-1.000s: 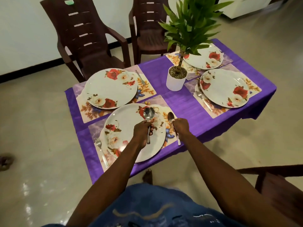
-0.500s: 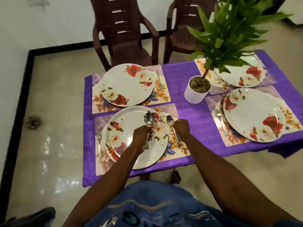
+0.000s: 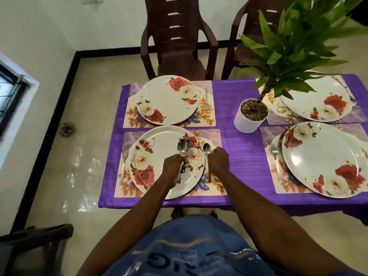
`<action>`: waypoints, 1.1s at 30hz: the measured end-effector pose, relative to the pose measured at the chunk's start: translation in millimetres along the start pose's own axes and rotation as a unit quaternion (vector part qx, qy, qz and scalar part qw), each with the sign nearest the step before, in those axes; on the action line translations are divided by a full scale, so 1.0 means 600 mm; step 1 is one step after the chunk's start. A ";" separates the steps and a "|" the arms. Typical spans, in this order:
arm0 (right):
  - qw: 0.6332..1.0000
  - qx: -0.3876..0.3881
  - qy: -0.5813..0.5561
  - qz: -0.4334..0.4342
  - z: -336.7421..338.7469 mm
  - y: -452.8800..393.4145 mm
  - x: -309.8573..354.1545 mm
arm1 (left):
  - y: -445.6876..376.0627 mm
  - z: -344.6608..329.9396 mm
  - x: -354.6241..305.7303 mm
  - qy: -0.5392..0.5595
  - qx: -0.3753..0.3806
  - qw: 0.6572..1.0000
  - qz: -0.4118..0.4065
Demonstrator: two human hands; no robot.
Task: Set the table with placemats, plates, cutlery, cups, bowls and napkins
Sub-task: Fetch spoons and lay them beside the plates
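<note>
Left hand (image 3: pixel 174 164) grips spare spoons (image 3: pixel 182 148) over frame-centre plate (image 3: pixel 159 162); right hand (image 3: pixel 218 159) curled at laid spoon (image 3: pixel 207 156), grip unclear. Risk: bundle slips, clatters onto plate.

Plant: a leafy green plant (image 3: pixel 298 42) rises from a white pot (image 3: pixel 249 121) filled with pebbles, standing mid-table between the two pairs of settings.
Tablecloth: purple cloth (image 3: pixel 245 162) covers the whole table top and hangs over the near edge.
Chairs: two dark brown plastic chairs at the far edge, one (image 3: pixel 175 36) behind the far left corner, another (image 3: pixel 249 32) partly behind the leaves.
Near chair: a dark armrest (image 3: pixel 37 236) pokes in at the lower left.
Floor: glossy pale tiles (image 3: pixel 65 166) with a black skirting line (image 3: pixel 49 128) along the white wall.
Window: a dark frame (image 3: pixel 10 96) at the left edge.
Floor object: something small and blurred (image 3: pixel 66 128) lies near the skirting.
</note>
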State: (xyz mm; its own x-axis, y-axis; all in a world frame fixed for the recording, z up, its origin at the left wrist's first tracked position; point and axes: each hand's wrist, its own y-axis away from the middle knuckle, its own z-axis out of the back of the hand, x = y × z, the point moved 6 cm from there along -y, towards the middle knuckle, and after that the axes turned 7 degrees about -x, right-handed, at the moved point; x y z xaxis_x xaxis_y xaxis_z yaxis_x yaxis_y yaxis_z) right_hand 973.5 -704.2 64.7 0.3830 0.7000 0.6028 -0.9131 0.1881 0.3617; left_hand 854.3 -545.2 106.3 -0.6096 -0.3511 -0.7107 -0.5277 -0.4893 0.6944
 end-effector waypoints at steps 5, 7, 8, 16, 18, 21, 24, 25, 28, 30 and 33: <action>0.999 0.009 0.025 0.026 -0.001 0.007 0.002 | 0.002 0.017 0.007 -0.001 -0.010 1.000 0.003; 0.999 0.013 0.022 0.030 -0.001 0.008 -0.001 | -0.001 0.025 0.011 0.009 -0.012 1.000 0.002; 0.999 0.014 0.019 0.034 -0.002 0.008 -0.002 | -0.002 0.028 0.012 0.018 -0.014 1.000 -0.003; 0.998 0.006 0.019 0.061 -0.002 0.004 0.002 | -0.014 0.042 0.016 0.026 -0.015 0.999 -0.012; 0.998 0.007 0.023 0.063 -0.002 0.002 0.003 | -0.018 0.041 0.019 0.019 -0.011 1.000 -0.013; 0.998 0.003 0.036 0.060 -0.001 -0.001 0.003 | -0.026 0.042 0.022 0.018 -0.012 1.000 -0.021; 0.997 -0.001 0.046 0.058 -0.001 -0.002 0.004 | -0.031 0.041 0.021 0.014 -0.003 1.000 -0.026; 0.997 -0.004 0.051 0.054 0.000 -0.001 0.004 | -0.032 0.041 0.021 0.015 0.001 1.000 -0.027; 0.997 -0.013 0.069 0.042 0.004 0.002 0.005 | -0.036 0.039 0.020 0.016 0.011 0.999 -0.030; 0.995 -0.018 0.082 0.044 0.006 0.005 0.006 | -0.038 0.038 0.018 0.016 0.017 0.999 -0.032; 0.996 -0.022 0.077 0.047 0.007 0.007 0.006 | -0.037 0.040 0.015 0.016 0.024 0.999 -0.035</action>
State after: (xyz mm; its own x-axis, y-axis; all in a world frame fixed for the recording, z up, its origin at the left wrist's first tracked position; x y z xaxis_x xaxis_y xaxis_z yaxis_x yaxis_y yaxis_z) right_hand 971.9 -703.7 71.5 0.2733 0.8122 0.5155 -0.9504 0.1451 0.2752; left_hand 846.4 -518.5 87.0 -0.5512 -0.3423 -0.7609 -0.5976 -0.4745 0.6464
